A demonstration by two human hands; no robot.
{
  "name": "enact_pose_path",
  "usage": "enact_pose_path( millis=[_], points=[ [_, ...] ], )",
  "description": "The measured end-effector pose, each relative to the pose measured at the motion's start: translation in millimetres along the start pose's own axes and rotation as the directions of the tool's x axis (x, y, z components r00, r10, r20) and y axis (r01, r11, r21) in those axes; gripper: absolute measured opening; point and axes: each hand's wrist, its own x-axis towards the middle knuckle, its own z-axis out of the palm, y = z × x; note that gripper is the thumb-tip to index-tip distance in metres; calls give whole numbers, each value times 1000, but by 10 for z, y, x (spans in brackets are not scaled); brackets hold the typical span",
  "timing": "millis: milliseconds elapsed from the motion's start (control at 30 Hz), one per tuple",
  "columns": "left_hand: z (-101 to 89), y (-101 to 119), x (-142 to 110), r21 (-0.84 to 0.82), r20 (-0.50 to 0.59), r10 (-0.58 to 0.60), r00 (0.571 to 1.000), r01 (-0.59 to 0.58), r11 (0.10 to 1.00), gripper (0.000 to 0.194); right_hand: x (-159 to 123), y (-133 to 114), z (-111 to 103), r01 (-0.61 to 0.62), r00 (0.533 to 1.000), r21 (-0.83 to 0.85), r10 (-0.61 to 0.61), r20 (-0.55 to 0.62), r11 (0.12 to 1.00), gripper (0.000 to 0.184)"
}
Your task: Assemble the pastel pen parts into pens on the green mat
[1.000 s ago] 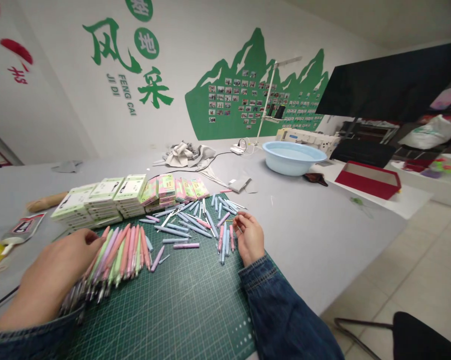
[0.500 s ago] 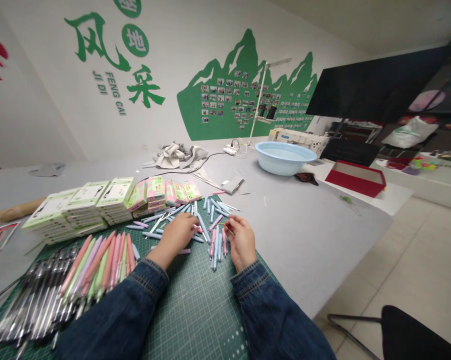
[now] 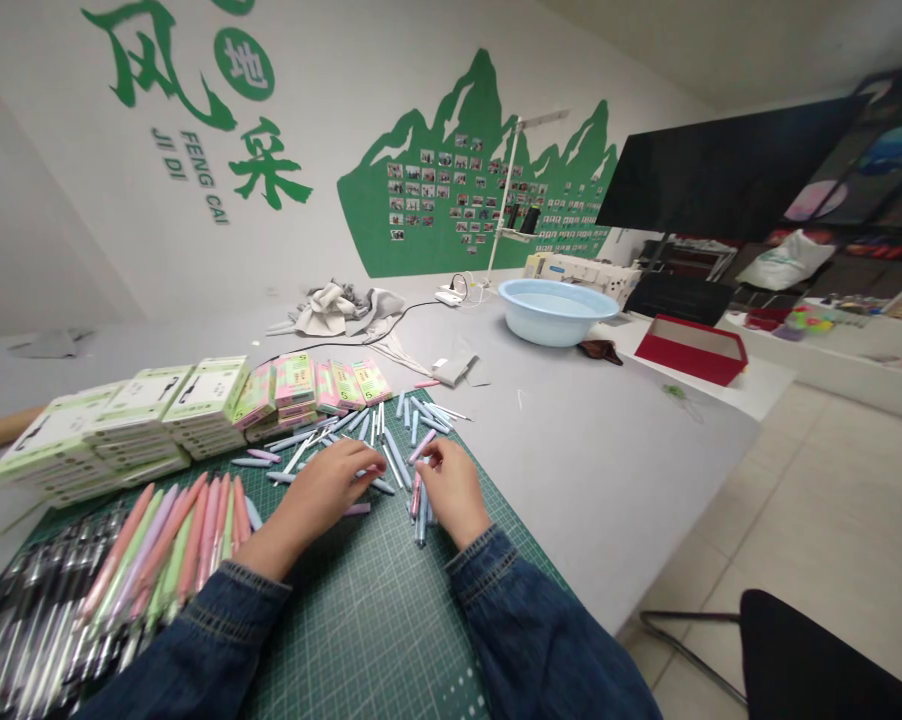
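So the left hand (image 3: 338, 480) has thumb and fingers curled to a narrow gap, the right hand (image 3: 452, 488) looks pinched, can't tell if either's gripping anything. Blue pens (image 3: 397, 456) lie between and beyond them on the mat (image 3: 353, 620), pink pen (image 3: 416, 492) just beside the right fingers

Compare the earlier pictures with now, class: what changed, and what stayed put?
The left hand has moved right, from the coloured pens to the scattered pen parts; the right hand has edged left, partly covering pink and blue barrels. Whether either holds anything is unclear. The stacked boxes and blue basin stayed.
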Motion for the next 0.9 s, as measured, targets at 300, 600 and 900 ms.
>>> enact_pose_path(
  millis=[300,600,900],
  points=[
    [72,264,-606,-250,117,-90,989,117,961,10,-207,-90,184,232,972,-567,-169,163,791,25],
    [289,284,-590,-136,-97,-168,981,154,979,11,-274,-123,257,305,952,-592,-225,207,746,20],
    [287,154,-544,49,-189,-271,944,284,957,14,-107,-30,193,39,998,34,-41,57,999,17]
  ],
)
